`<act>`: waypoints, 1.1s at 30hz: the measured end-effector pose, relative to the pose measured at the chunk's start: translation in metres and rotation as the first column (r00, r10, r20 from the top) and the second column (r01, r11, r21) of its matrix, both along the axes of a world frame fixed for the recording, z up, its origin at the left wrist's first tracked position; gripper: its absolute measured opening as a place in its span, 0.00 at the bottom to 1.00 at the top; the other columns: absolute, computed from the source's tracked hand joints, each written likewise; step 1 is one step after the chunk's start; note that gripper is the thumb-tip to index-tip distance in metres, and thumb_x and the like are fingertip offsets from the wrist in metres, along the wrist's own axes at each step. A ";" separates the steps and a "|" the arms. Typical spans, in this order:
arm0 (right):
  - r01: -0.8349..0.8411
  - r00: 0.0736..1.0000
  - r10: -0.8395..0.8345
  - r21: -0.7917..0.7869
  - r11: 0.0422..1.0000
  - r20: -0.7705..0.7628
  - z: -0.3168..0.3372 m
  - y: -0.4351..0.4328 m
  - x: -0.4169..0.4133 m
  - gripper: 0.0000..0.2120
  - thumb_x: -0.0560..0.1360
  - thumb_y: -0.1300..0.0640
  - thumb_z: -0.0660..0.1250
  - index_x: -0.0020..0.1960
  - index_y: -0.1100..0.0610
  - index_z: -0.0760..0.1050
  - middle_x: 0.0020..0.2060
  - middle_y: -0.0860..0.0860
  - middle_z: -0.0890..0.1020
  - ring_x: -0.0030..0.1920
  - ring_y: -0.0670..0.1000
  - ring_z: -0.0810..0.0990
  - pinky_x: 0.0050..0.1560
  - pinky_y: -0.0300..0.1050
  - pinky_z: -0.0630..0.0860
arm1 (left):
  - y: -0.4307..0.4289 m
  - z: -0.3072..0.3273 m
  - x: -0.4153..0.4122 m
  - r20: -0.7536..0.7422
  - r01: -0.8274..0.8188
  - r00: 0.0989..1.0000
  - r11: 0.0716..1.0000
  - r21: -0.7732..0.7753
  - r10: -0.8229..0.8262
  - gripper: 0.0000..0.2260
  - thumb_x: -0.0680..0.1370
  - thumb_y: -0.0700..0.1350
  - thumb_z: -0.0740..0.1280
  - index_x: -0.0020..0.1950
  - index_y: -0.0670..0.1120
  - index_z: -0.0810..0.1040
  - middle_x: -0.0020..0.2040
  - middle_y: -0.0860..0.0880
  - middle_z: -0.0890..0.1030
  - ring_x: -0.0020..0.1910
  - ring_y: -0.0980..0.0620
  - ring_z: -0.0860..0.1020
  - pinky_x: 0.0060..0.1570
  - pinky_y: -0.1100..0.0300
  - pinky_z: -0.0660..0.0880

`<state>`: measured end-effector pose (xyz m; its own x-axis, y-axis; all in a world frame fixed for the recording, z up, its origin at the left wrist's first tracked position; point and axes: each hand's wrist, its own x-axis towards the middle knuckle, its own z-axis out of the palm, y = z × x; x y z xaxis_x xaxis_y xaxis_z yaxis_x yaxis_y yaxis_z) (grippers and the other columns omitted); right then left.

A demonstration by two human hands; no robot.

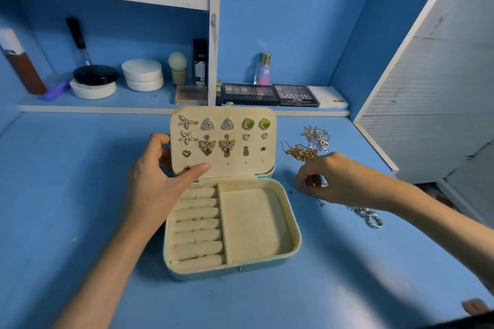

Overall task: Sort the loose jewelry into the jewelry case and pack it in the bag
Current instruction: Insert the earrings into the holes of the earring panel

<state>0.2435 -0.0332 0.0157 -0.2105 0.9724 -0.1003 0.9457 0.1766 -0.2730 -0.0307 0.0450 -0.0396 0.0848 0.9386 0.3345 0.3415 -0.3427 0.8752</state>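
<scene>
I read one carrying surface: a blue desk top (80,195). The open jewelry case (203,274) sits at its centre, teal base flat on the surface. Right of the case, toward the back, a tangle of gold chains (302,153) lies touching a tangle of silver chains (316,136) behind it. A small bead (290,191) lies near the case's right wall. A heavy-link chain (370,218), partly hidden, lies further right.
</scene>
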 end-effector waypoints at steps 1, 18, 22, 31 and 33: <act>-0.005 1.000 0.005 -0.008 1.000 0.010 0.001 0.000 0.000 0.06 0.73 0.60 0.67 0.43 0.50 0.80 0.38 0.43 0.79 0.38 0.45 0.78 0.43 0.41 0.76 | 0.000 0.000 0.000 -0.001 0.003 1.000 1.000 -0.002 -0.003 0.19 0.65 0.47 0.79 0.46 0.55 0.71 0.42 0.60 0.80 0.39 0.61 0.77 0.37 0.58 0.73; 0.094 0.930 -0.024 -0.175 0.980 0.368 0.012 -0.003 0.006 0.08 0.71 0.45 0.69 0.43 0.49 0.78 0.38 0.42 0.78 0.37 0.44 0.74 0.33 0.33 0.66 | -0.001 -0.001 -0.001 -0.015 0.007 1.000 1.000 0.001 -0.007 0.19 0.65 0.46 0.79 0.49 0.50 0.72 0.43 0.60 0.80 0.38 0.61 0.77 0.36 0.62 0.72; 0.079 0.924 -0.006 -0.176 0.981 0.382 0.013 -0.003 0.004 0.09 0.71 0.45 0.68 0.46 0.50 0.80 0.41 0.45 0.81 0.38 0.44 0.73 0.37 0.35 0.68 | 0.000 -0.001 -0.001 -0.018 0.008 1.000 1.000 0.001 -0.008 0.20 0.65 0.47 0.79 0.50 0.50 0.72 0.43 0.60 0.80 0.38 0.61 0.77 0.35 0.62 0.71; 0.018 0.911 0.066 -0.199 0.980 0.406 0.017 -0.004 0.000 0.06 0.73 0.51 0.66 0.47 0.48 0.80 0.39 0.42 0.80 0.40 0.44 0.76 0.41 0.37 0.72 | -0.001 -0.001 -0.002 -0.012 0.014 1.000 1.000 -0.002 -0.014 0.19 0.65 0.47 0.78 0.47 0.55 0.71 0.43 0.60 0.80 0.38 0.62 0.77 0.34 0.65 0.71; 0.010 0.917 0.072 -0.201 0.979 0.393 0.020 -0.004 -0.001 0.05 0.73 0.50 0.65 0.46 0.48 0.79 0.36 0.41 0.77 0.38 0.42 0.73 0.41 0.37 0.71 | 0.000 -0.001 -0.001 -0.014 0.016 1.000 1.000 -0.001 -0.016 0.19 0.65 0.47 0.78 0.48 0.52 0.72 0.43 0.59 0.80 0.38 0.61 0.77 0.34 0.66 0.71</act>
<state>0.2422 -0.0373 0.0352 -0.1435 0.9185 -0.3685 0.9777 0.1893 0.0910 -0.0322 0.0445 -0.0402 0.1044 0.9375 0.3320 0.3480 -0.3471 0.8709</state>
